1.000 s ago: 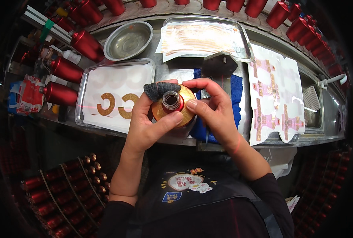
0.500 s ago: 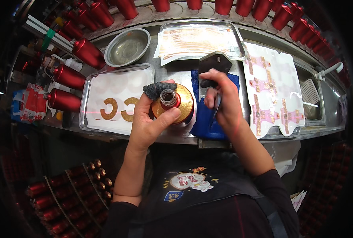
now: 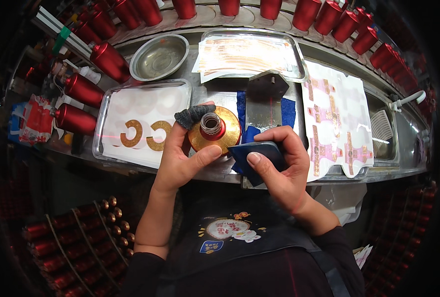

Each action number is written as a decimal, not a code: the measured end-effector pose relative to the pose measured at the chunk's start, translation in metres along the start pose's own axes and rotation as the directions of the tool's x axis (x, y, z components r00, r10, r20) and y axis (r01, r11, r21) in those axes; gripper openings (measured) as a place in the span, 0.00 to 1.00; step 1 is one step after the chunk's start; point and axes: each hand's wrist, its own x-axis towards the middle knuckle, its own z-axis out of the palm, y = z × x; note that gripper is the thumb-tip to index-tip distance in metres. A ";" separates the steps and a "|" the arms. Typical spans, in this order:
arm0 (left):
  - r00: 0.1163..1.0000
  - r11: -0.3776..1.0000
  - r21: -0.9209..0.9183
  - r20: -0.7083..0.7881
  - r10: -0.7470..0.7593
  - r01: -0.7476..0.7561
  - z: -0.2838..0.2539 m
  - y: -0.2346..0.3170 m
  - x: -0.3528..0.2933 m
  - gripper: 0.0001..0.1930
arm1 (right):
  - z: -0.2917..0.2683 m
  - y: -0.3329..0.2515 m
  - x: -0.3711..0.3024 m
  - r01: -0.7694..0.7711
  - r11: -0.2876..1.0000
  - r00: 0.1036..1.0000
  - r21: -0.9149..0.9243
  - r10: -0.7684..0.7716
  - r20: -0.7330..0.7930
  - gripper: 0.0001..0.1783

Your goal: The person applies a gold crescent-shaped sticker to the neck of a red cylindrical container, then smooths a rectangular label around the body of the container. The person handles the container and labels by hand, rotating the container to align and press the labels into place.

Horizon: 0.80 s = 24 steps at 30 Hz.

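Note:
My left hand [image 3: 180, 166] is wrapped round a red bottle [image 3: 222, 129] with an uncapped clear screw neck. A gold ring-shaped label [image 3: 232, 119] covers the bottle's shoulder. One finger of that hand wears a dark grey knitted sleeve [image 3: 192, 116], and the thumb lies along the gold shoulder. Between thumb and fingers, my right hand [image 3: 288, 163] grips a flat dark blue scraper [image 3: 264, 154]. Its left corner reaches the bottle's lower right side; whether it touches cannot be made out. Beyond the scraper stands a metal bracket [image 3: 267, 106] over blue cloth [image 3: 288, 113].
Left of the bottle, a metal tray [image 3: 97, 141] carries a sheet with gold C-shaped labels [image 3: 131, 133]. Behind are a metal bowl [image 3: 159, 58] and another tray [image 3: 299, 54] of label sheets. Pink-and-gold label sheets [image 3: 328, 119] lie right. Red bottles [image 3: 230, 6] line a curved conveyor.
My right hand has come down and left from the bracket, turning the scraper flat beside the bottle. My left hand still holds the bottle in nearly the same place.

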 end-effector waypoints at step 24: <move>0.997 0.999 -0.015 0.067 0.047 -0.046 -0.002 0.002 -0.003 0.31 | 0.011 -0.009 0.047 0.093 0.929 0.990 -0.358 -0.124 -0.063 0.10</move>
